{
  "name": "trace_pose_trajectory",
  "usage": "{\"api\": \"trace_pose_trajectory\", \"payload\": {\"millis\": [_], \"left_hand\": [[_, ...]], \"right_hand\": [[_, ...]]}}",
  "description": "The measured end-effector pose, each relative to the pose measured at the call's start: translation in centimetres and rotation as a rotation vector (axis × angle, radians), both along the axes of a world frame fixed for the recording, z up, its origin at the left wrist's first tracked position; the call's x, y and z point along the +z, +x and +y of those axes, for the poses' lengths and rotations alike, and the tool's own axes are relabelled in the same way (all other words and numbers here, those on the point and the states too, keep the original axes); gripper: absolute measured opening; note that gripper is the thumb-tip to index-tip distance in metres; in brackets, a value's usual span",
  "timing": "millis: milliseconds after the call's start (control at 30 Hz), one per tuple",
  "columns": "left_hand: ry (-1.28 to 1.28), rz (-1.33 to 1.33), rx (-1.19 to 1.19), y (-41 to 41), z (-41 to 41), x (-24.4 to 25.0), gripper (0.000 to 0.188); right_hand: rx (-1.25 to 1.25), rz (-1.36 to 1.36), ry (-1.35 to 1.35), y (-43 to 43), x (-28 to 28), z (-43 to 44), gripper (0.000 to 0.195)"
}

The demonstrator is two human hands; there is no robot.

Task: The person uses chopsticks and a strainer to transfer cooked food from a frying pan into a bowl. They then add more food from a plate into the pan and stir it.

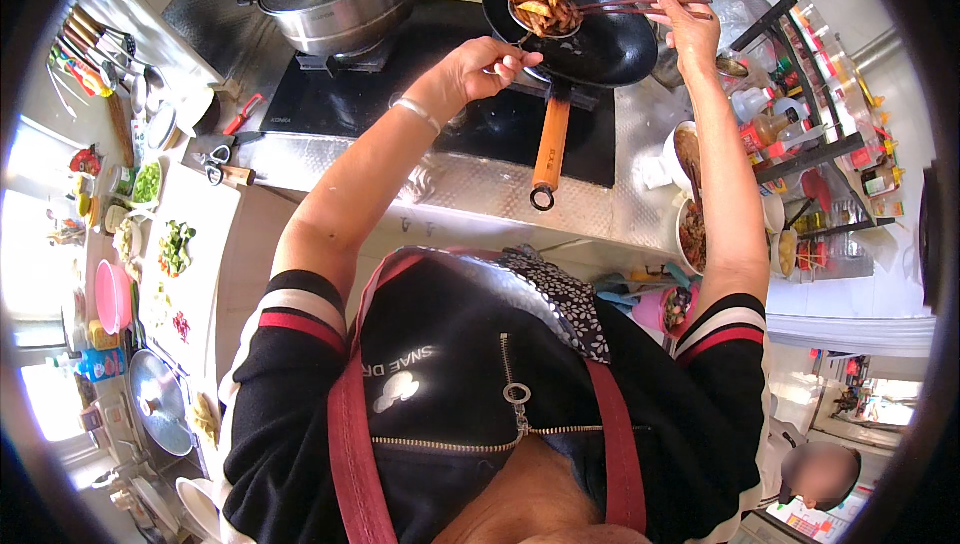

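My left hand (491,68) is closed around the thin handle (525,39) of a strainer or ladle. Browned fried strips (549,8), with one yellower piece among them, are heaped in its bowl over the black frying pan (611,53). In my right hand (688,30) is a pair of dark chopsticks (626,7), their tips at the right side of the strips. The pan sits on the right part of the black glass cooktop (337,113), its wooden handle (553,139) pointing towards me. Its dark inner surface shows beside the strainer; the strips hide the bowl's inside.
A lidded steel pot (341,15) stands on the left burner. Scissors (217,163) lie left of the cooktop. Bowls of food (691,233) and a rack of bottles (795,161) are at my right. Chopped greens (176,248) lie on the left counter. Another person (787,443) is behind, lower right.
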State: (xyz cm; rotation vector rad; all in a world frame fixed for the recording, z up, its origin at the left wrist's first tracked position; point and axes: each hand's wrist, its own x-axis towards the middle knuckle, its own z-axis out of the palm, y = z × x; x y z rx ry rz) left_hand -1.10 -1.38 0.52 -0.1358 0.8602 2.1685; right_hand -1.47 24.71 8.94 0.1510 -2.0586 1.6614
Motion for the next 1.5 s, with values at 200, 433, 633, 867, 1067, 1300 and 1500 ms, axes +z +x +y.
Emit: {"api": "trace_pose_trajectory", "payload": {"millis": [200,433,633,867,1067,1300,1500], "left_hand": [[0.076,-0.025,-0.031,0.2,-0.4,0.1,0.013],[0.055,0.011,-0.011,0.4,-0.5,0.3,0.012],[0.034,0.031,-0.008,-0.1,-0.4,0.5,0.012],[-0.042,0.116,-0.032,0.6,0.1,0.6,0.011],[-0.034,0.138,-0.02,1.8,0.2,0.7,0.01],[-0.1,0.163,-0.021,3.2,1.0,0.8,0.01],[-0.006,0.166,-0.04,2.7,1.8,0.9,0.01]], "right_hand": [[-0.069,-0.002,-0.043,0.8,0.3,0.0,0.017],[-0.118,0.101,0.018,2.0,0.4,0.8,0.016],[-0.179,0.357,0.452,5.0,-2.1,-3.1,0.015],[-0.144,0.233,0.412,7.7,-5.0,-6.7,0.012],[-0.187,0.232,0.421,9.4,-6.9,-7.8,0.01],[-0.235,0.289,0.52,11.1,-6.8,-11.3,0.009],[-0.211,0.36,0.594,11.4,-7.0,-12.3,0.01]]}}
